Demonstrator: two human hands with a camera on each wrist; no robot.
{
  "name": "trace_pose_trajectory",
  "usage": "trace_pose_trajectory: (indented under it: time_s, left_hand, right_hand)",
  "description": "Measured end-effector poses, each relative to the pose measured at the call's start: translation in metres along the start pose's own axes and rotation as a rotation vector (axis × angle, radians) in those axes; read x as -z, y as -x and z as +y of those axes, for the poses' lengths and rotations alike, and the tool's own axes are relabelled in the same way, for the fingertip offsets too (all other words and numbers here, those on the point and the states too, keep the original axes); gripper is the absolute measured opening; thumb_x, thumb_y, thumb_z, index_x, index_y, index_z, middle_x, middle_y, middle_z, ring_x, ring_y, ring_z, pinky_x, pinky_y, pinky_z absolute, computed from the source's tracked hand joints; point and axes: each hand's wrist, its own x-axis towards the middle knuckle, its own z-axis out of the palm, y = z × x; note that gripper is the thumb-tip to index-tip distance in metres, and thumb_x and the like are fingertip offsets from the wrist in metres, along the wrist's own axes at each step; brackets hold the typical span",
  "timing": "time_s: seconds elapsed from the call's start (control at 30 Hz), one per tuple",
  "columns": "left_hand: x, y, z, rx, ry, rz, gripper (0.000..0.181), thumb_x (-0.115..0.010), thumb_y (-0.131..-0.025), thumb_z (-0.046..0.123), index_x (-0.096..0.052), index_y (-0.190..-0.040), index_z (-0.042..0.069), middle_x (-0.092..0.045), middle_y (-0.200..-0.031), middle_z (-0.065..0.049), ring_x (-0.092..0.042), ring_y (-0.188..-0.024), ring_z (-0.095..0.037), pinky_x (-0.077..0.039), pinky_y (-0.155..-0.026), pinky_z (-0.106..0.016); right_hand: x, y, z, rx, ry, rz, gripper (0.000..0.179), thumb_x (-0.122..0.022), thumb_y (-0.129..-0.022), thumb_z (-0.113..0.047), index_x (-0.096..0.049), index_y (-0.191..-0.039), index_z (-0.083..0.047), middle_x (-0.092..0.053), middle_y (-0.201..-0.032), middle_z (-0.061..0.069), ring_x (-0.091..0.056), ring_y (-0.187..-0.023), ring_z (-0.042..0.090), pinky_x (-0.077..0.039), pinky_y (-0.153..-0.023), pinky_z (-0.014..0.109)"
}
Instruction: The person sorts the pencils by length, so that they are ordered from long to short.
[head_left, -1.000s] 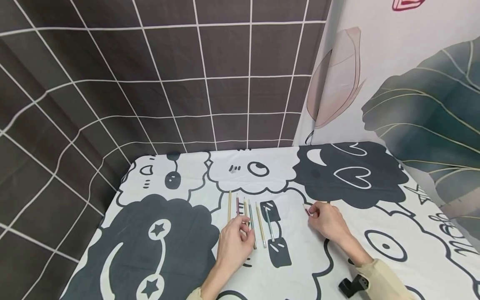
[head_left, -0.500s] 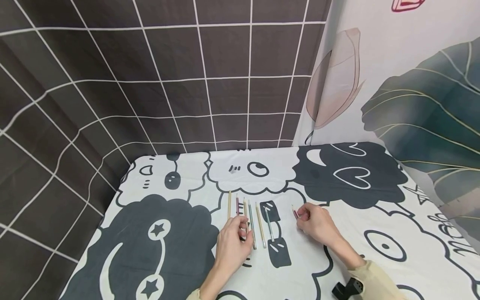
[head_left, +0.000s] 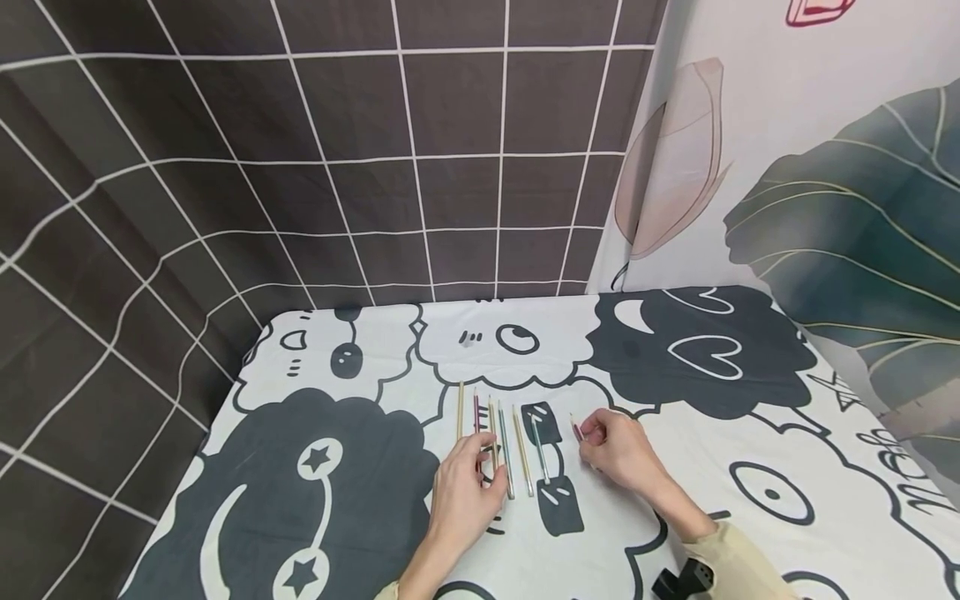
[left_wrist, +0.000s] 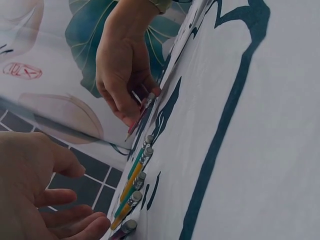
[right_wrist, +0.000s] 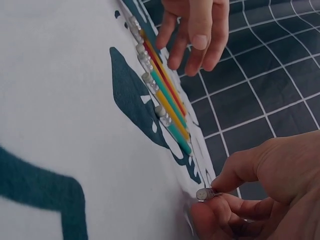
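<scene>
My right hand pinches a red pencil between thumb and fingers, its sharpened tip pointing away from me. In the right wrist view the pencil's eraser end sticks out from the grip. To the left, several pencils lie side by side in a row: a green pencil nearest the right hand, a yellow pencil, another green pencil and more yellow and red ones further left. Over the row's left end is my left hand, fingers loosely bent and holding nothing, partly hiding the pencils there.
A black-and-white cartoon cloth covers the table. Behind it hangs a dark grid-patterned curtain, with a leaf-printed curtain at the right. A black device is worn on the right wrist.
My right hand has moved left with the red pencil, closer to the row. The left hand stays over the pencils, almost still.
</scene>
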Motion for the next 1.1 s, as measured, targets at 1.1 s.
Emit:
trace_pose_trajectory:
  time_s: [1.1]
  left_hand:
    - [0.001,0.001,-0.003,0.031,0.069,-0.024,0.037,-0.074,-0.08,-0.003,-0.064,-0.115,-0.003,-0.064,-0.1,-0.012,-0.062,-0.076,-0.019,-0.051,-0.064,-0.026]
  right_hand:
    - [-0.024,-0.001,-0.019,-0.002,-0.046,-0.014,0.011,-0.068,-0.072,0.005,-0.065,-0.078,-0.003,-0.056,-0.059,-0.003,-0.054,-0.045,0.01,-0.042,-0.047,0.025]
